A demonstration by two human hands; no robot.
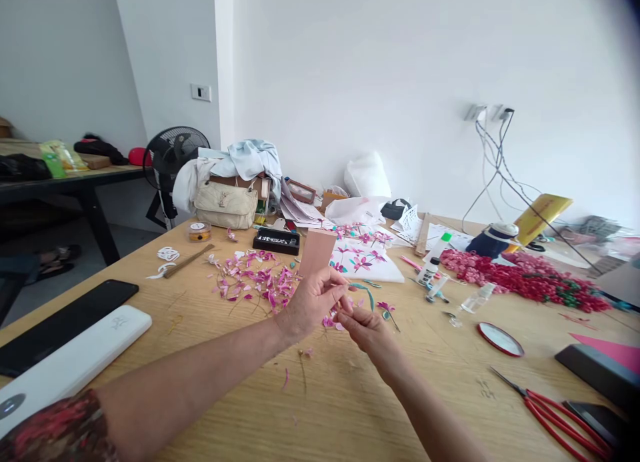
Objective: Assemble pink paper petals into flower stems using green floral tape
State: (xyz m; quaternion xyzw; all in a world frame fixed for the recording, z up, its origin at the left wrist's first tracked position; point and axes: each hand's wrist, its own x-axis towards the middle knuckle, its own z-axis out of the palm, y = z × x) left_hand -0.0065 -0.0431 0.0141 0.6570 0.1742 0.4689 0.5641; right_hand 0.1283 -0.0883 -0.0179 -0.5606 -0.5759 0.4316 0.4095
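Over the middle of the table, my left hand (314, 303) and my right hand (371, 334) meet at the fingertips, both closed in a pinch. A narrow teal strip (364, 289) arcs from my left fingertips down behind my right hand. What my right fingers pinch is too small to make out. Just beyond my left hand rises a pinkish-brown card (319, 250); I cannot tell whether it is held. Loose pink petals (255, 275) lie to the left, and a purple flower (385, 307) with a thin stem is near my right hand.
Finished-looking flowers lie on a white sheet (387, 269) behind. Red-handled scissors (555, 415) and a round red-rimmed dish (500, 339) are at right, with small bottles (429, 271) and red flower bunches (540, 282). A white power bank (85, 355) and black phone (65, 319) lie left.
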